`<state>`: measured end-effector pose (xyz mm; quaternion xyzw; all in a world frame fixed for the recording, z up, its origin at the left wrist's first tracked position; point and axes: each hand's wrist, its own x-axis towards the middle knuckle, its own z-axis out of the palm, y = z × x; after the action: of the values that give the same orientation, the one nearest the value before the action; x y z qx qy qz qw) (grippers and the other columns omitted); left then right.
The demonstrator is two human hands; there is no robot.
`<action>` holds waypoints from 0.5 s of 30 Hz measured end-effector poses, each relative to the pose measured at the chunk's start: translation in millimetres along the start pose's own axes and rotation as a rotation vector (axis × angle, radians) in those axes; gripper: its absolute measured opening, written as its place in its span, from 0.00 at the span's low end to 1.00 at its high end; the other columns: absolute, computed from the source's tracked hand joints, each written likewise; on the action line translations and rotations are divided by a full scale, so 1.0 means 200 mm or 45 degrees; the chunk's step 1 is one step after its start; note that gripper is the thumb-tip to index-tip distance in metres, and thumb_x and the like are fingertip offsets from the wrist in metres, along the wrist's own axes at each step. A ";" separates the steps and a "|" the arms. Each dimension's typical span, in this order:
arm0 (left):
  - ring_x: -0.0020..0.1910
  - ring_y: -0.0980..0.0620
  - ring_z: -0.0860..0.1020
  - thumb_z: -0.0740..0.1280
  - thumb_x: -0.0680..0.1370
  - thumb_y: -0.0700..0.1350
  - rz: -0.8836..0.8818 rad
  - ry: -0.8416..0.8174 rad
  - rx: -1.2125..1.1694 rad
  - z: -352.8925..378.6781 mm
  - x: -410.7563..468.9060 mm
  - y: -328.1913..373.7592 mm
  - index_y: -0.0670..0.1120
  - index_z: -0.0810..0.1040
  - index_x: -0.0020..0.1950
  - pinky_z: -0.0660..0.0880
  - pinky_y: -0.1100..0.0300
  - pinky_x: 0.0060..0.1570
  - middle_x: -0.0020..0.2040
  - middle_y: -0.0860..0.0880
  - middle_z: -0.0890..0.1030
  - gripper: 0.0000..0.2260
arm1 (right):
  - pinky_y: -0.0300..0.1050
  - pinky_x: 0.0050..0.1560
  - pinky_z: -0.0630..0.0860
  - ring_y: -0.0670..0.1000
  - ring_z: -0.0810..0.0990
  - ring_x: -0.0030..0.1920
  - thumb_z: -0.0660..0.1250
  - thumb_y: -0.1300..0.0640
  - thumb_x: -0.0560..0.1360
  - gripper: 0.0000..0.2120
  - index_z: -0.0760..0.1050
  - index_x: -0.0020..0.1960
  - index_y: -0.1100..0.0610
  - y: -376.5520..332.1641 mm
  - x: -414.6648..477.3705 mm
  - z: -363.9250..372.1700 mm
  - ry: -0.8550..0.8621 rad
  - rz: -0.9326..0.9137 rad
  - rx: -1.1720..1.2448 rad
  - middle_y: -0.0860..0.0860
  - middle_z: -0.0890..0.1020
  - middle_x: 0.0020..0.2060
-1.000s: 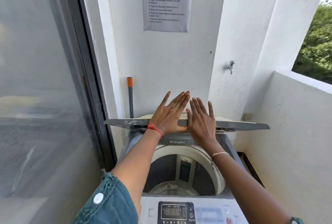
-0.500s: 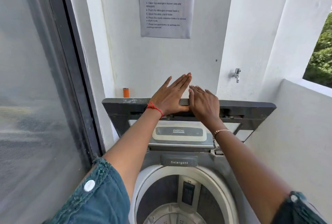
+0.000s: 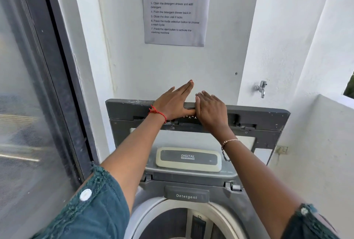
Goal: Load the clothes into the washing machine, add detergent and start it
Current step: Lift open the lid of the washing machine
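From the head camera, the washing machine lid (image 3: 254, 118) is standing nearly upright against the white wall (image 3: 172, 66), its dark grey underside facing the viewer. A second ago it was lying almost level, seen edge-on; half a second ago it was already raised, and now it is sitting higher and closer in the picture, with the camera leaning further in.

The left hand (image 3: 172, 102) is lying flat over the lid's top edge, fingers held straight and close together, pointing up and to the right, with the thumb stretched along the edge toward the other hand. A red thread (image 3: 157, 113) is circling that wrist. The right hand (image 3: 210, 110) is resting just beside it, palm down on the same edge, fingers together and curling slightly over the rim; its fingertips are touching the left thumb. A thin bracelet (image 3: 229, 141) is hanging at the right wrist. Both hands are pressing, not pinching anything.

Below the arms, the cream panel marked DIGITAL (image 3: 188, 159) is showing on the lid's inner face. Under the hinge, the Detergent drawer (image 3: 186, 194) is sitting closed at the back rim of the washing machine (image 3: 145, 217), and the drum opening (image 3: 172, 223) is gaping beneath it; no clothes are showing in the visible part.

The printed instruction sheet (image 3: 176, 7) is hanging on the wall above, and a tap (image 3: 261, 88) is sticking out at the right.
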<state>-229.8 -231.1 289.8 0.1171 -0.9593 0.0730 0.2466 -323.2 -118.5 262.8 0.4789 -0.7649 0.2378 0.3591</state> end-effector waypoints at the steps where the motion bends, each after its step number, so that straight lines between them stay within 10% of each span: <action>1: 0.75 0.58 0.53 0.59 0.75 0.62 -0.014 0.015 0.028 0.01 0.01 0.00 0.46 0.48 0.77 0.52 0.55 0.74 0.78 0.52 0.49 0.38 | 0.48 0.56 0.76 0.53 0.80 0.56 0.48 0.55 0.78 0.23 0.80 0.52 0.63 0.01 0.01 0.02 -0.001 -0.002 0.007 0.56 0.84 0.50; 15: 0.74 0.48 0.60 0.58 0.73 0.68 -0.326 0.367 0.108 0.24 0.05 -0.02 0.44 0.69 0.69 0.53 0.49 0.72 0.73 0.47 0.66 0.34 | 0.45 0.54 0.64 0.58 0.79 0.52 0.51 0.56 0.79 0.16 0.76 0.51 0.61 0.13 0.01 0.16 0.081 -0.093 0.068 0.56 0.82 0.48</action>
<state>-259.5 -246.6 253.4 0.2367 -0.8874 0.0973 0.3834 -357.4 -131.4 242.9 0.5084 -0.7284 0.2600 0.3786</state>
